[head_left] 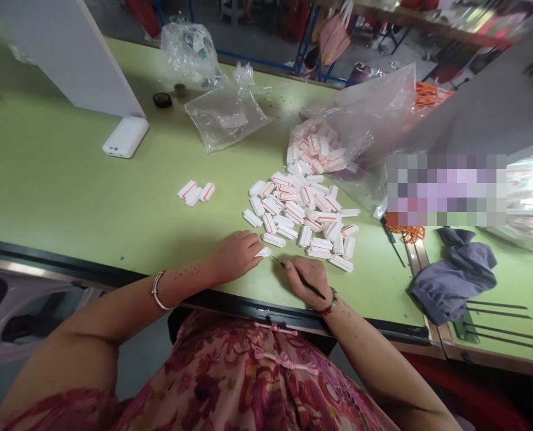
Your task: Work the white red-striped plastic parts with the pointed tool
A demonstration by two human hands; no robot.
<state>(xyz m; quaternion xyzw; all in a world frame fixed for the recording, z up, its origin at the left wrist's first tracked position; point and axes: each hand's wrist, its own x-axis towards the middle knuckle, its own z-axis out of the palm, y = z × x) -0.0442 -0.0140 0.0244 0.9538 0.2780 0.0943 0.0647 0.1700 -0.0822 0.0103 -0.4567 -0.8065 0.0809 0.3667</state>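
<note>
Left hand (236, 256) palm-down, right hand (308, 278) gripping tool (310, 287)

Near the middle of the desk's (60, 191) near edge, a piece (262, 252) is held in the left hand (235, 257) and a thin tool (310, 285) in the right hand (317, 272). Beyond them a heap (288, 196) is spread, backed by a part-filled bag (360, 120). Left of it, three pieces (194, 196) are set apart. Farther left, a case (126, 137) is placed before a panel (78, 66). A cloth (457, 272) seems to be laid by the right end.
</note>
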